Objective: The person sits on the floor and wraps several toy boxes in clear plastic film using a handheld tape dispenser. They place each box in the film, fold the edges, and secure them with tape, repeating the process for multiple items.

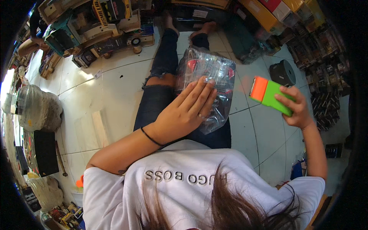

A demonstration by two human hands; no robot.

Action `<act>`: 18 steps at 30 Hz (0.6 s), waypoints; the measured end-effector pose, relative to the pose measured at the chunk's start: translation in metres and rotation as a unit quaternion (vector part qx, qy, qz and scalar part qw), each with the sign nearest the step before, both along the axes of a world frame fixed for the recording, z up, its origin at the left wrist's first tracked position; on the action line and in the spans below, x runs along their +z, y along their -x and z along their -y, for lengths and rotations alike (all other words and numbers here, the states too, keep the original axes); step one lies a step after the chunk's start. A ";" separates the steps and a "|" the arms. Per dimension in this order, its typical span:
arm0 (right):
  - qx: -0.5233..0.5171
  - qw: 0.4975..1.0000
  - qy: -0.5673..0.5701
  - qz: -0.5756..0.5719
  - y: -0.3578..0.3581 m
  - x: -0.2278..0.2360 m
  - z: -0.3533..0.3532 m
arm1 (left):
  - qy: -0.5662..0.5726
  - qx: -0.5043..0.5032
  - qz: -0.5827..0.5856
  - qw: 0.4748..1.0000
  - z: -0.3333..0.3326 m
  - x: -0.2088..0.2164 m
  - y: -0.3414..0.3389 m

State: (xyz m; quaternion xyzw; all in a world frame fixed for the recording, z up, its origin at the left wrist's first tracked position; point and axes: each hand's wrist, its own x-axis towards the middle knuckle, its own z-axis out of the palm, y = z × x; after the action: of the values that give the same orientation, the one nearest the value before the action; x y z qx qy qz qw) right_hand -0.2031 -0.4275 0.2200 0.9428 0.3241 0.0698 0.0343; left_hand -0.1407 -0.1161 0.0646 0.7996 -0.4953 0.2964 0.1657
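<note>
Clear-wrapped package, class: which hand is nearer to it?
Left. The left hand lies on the package; the right hand is off to its right, holding a green-and-orange tool.

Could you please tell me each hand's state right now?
Left hand: open, laid on the clear plastic package.
Right hand: closed, holding the green-and-orange tool.

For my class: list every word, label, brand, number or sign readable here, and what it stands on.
Shirt: large lettering across the front; wording not copied.
Black-and-yellow item: yellow lettering; wording not copied.
Dark box: white label, too small to read.
Stacked packs: print too small to read.
Wrapped package: any print too blurred to read.
</note>
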 end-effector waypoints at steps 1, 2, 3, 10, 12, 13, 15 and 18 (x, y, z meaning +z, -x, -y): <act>0.016 0.999 -0.039 0.015 -0.002 -0.011 -0.003 | 0.000 -0.001 0.005 1.000 0.003 -0.003 0.001; -0.017 0.999 -0.023 -0.017 -0.007 -0.024 -0.006 | -0.024 -0.011 -0.008 1.000 0.001 -0.002 0.003; 0.007 0.998 -0.055 0.000 -0.019 -0.042 -0.010 | -0.048 0.004 0.019 0.999 0.002 0.001 0.004; -0.139 0.962 0.050 -0.231 -0.077 -0.209 0.057 | 0.067 -0.236 -0.102 0.964 -0.011 0.086 -0.036; -0.145 0.965 -0.066 -0.207 -0.073 -0.268 0.086 | -0.063 -0.324 -0.105 0.938 0.027 0.093 -0.061; -0.176 0.966 -0.091 -0.169 -0.073 -0.293 0.094 | -0.190 -0.351 -0.064 0.915 0.054 0.098 -0.072; -0.253 0.949 -0.150 -0.111 -0.065 -0.319 0.104 | -0.375 -0.313 -0.065 0.870 0.085 0.101 -0.097; -0.380 0.850 -0.363 -0.014 -0.057 -0.301 0.070 | -0.350 -0.178 -0.137 0.910 0.102 0.109 -0.149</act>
State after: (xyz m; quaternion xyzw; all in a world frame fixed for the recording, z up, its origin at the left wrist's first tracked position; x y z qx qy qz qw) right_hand -0.1458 -0.4972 -0.0813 0.9384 -0.1079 0.1510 -0.2913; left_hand 0.0081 -0.2180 0.1736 0.7376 -0.6739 -0.0424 -0.0087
